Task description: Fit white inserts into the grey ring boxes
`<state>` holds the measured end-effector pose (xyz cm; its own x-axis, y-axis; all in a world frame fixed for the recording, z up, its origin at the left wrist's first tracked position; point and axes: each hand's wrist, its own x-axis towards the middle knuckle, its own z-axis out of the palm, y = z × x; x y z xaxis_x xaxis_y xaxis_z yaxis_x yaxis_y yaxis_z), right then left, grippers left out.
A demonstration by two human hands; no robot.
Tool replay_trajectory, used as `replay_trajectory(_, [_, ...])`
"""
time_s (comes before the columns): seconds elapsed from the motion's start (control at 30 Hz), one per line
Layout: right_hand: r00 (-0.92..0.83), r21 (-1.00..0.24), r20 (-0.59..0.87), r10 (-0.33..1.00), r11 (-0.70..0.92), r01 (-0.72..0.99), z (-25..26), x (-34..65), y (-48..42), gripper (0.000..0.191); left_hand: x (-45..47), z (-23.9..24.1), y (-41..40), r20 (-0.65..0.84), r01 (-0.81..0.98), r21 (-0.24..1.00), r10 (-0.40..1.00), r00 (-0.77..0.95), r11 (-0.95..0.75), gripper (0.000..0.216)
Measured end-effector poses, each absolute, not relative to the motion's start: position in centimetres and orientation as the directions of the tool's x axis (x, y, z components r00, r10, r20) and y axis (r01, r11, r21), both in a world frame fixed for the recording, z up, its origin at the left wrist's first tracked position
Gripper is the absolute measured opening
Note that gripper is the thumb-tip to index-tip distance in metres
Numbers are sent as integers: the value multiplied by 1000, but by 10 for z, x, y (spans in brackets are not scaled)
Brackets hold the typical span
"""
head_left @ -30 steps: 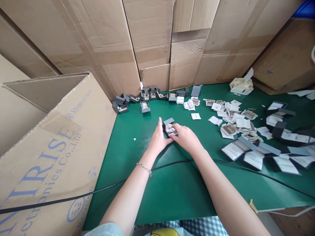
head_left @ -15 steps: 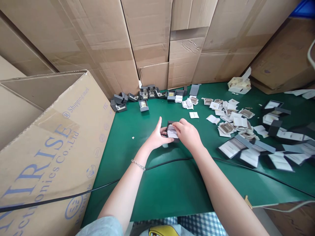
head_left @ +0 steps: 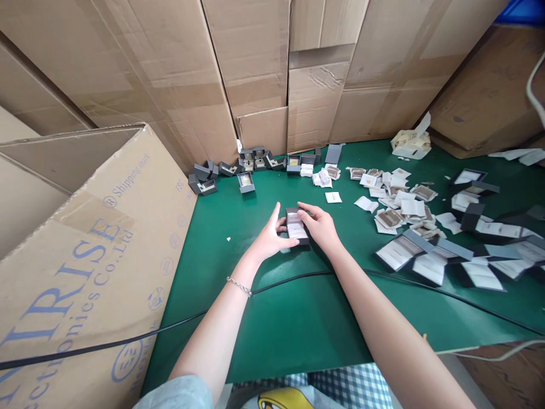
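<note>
so right now I've got the small dark grey hinged box (head_left: 297,225) between both hands, just above the green desk (head_left: 298,329). My left hand (head_left: 269,238) cups it from the side with the thumb under the near edge, fingers curled closed on it. My right hand (head_left: 320,226) is on the other side, fingers resting along the top and far edge, gripping it too

What changed: a second ago the box sat angled, with the white insert card bunched under my right fingers, which were pushing it down. Now the card looks flat inside the open box, and my right fingers have slid off to the side, so I'd say the insert is seated. The box has also drifted a little further from me

Around it: a cluster of open grey boxes (head_left: 238,170) at the back by the cardboard wall (head_left: 255,62), a scatter of white and tan paper cards (head_left: 395,199) to my right, flat dark sleeves with white cards (head_left: 430,258) nearer on that side, a big printed cardboard carton (head_left: 85,255) on my left, and a black cable (head_left: 293,276) running across the desk under my wrists
</note>
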<state>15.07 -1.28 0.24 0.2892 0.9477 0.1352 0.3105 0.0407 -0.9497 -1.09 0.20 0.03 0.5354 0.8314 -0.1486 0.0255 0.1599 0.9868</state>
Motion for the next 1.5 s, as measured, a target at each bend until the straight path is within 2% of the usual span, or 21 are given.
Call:
replay_trajectory(0.1, [287,-990,18,958,-22,138,1,152,-11,39,-11,1,2,-160,54,986,830,534,156,119])
replay_trajectory(0.2, [252,-997,-12,968,-31,71,3,151,-12,43,-12,2,2,-155,54,987,832,532,150,118])
replay_trajectory(0.37, [243,-977,74,967,21,214,8,149,-16,46,-12,6,-2,-140,4,986,826,545,165,112])
replay_trajectory(0.53, [288,-968,125,949,54,244,8,149,-16,22,-7,10,-6,-137,-31,983,839,527,180,105])
replay_trajectory(0.6, [293,-969,150,944,82,232,10,148,-17,18,-3,10,-7,-161,-85,969,855,493,231,97])
replay_trajectory(0.83, [270,-943,216,938,128,307,24,136,-30,20,4,13,-12,-311,-74,913,802,509,401,55])
replay_trajectory(0.97, [266,-909,288,920,176,379,26,132,-35,24,4,17,-15,-338,-36,897,738,584,440,50])
replay_trajectory(1.17, [231,-861,338,912,201,466,24,136,-34,31,10,18,-16,-324,85,942,817,477,324,58])
replay_trajectory(1.27, [150,-803,334,930,197,562,27,145,-32,31,14,12,-17,-258,157,965,870,419,211,55])
replay_trajectory(1.4, [83,-606,437,896,225,763,33,163,-31,27,12,4,-16,-87,291,956,937,337,-16,47])
replay_trajectory(1.5, [91,-432,414,906,108,896,34,182,-36,25,7,3,-13,-31,381,921,957,288,-85,55])
